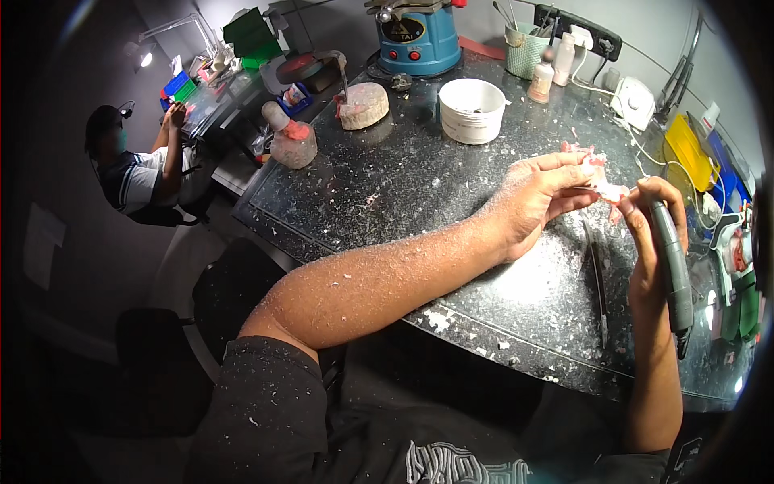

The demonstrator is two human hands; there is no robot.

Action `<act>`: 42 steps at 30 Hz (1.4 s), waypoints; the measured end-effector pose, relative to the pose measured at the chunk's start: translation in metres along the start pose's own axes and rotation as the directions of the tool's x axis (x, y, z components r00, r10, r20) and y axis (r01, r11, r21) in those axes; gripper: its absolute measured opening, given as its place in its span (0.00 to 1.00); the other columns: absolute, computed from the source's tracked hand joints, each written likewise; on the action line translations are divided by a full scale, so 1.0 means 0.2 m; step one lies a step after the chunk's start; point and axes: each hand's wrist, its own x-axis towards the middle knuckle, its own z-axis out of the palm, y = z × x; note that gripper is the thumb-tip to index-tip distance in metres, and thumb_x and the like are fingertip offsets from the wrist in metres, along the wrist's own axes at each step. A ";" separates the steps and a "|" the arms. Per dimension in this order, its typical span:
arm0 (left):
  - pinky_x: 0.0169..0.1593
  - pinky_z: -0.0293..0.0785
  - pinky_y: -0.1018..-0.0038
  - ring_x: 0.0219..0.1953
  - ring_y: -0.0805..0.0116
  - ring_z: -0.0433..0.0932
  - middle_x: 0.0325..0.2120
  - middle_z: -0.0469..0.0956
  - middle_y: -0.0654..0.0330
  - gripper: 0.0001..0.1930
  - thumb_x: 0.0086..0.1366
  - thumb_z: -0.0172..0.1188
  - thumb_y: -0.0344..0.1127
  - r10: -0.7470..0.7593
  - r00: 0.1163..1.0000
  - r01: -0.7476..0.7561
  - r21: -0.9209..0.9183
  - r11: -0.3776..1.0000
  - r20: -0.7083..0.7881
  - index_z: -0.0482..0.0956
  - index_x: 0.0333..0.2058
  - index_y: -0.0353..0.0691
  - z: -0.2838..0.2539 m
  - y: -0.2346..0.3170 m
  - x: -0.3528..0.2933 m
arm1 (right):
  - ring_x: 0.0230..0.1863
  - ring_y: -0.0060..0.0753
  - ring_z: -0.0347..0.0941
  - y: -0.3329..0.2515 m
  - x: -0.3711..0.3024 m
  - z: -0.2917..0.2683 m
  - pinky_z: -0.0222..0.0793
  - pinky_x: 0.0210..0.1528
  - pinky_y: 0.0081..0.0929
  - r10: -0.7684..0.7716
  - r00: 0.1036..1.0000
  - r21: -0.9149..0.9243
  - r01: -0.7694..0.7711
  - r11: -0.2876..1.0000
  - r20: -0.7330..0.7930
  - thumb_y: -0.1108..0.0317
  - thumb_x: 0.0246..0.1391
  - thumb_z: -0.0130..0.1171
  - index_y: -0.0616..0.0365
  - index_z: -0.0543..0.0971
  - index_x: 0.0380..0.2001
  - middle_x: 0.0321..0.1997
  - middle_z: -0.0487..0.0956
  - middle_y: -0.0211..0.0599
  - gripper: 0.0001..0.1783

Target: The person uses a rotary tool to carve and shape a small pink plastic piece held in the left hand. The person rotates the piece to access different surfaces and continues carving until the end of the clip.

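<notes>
left hand point(538, 194) grip pinches pink-white dental piece point(603, 184) at 3 o'clock | right hand point(655, 242) grip wrapped on grey handpiece point(674, 270) | white tub point(472, 110) at 12, contents unclear | green cup point(524, 48) holds tools | dark speckled desk point(419, 177), dust-strewn

Glossy black stone-like worktop point(419, 185) (dust-speckled); matt grey plastic handpiece point(673, 270); chalky pink-white cast point(601, 181); smooth white tub point(472, 110).

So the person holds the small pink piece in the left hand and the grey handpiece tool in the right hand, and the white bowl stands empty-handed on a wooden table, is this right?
Not quite: the table is not wooden. The head view shows a dark speckled stone-like worktop, dusted with white chips. The rest holds: the left hand holds the small pink piece, the right hand the grey handpiece tool, and the white bowl stands untouched.
</notes>
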 end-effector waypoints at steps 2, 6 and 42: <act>0.56 0.78 0.70 0.48 0.71 0.81 0.47 0.84 0.58 0.18 0.70 0.65 0.36 -0.011 1.000 0.011 0.042 0.999 -0.009 0.80 0.55 0.35 0.04 0.01 -0.01 | 0.46 0.24 0.75 0.00 0.00 -0.02 0.73 0.52 0.22 0.012 1.000 -0.033 -0.013 0.999 -0.021 0.79 0.63 0.59 0.60 0.75 0.51 0.43 0.77 0.35 0.14; 0.54 0.78 0.71 0.44 0.72 0.82 0.46 0.85 0.58 0.20 0.68 0.67 0.36 0.125 0.992 -0.119 0.189 0.975 -0.016 0.80 0.56 0.35 0.02 0.01 -0.01 | 0.42 0.23 0.75 0.00 0.02 -0.01 0.71 0.47 0.20 0.000 0.999 -0.134 -0.008 0.991 -0.054 0.77 0.62 0.61 0.59 0.77 0.51 0.41 0.79 0.33 0.14; 0.63 0.77 0.62 0.51 0.59 0.83 0.45 0.80 0.50 0.11 0.69 0.61 0.26 0.181 0.982 -0.187 0.149 0.971 0.049 0.73 0.48 0.33 0.09 0.04 -0.03 | 0.45 0.31 0.82 0.08 0.00 -0.01 0.79 0.49 0.27 -0.252 0.967 -0.152 0.247 0.957 -0.016 0.69 0.52 0.69 0.58 0.81 0.47 0.44 0.83 0.39 0.18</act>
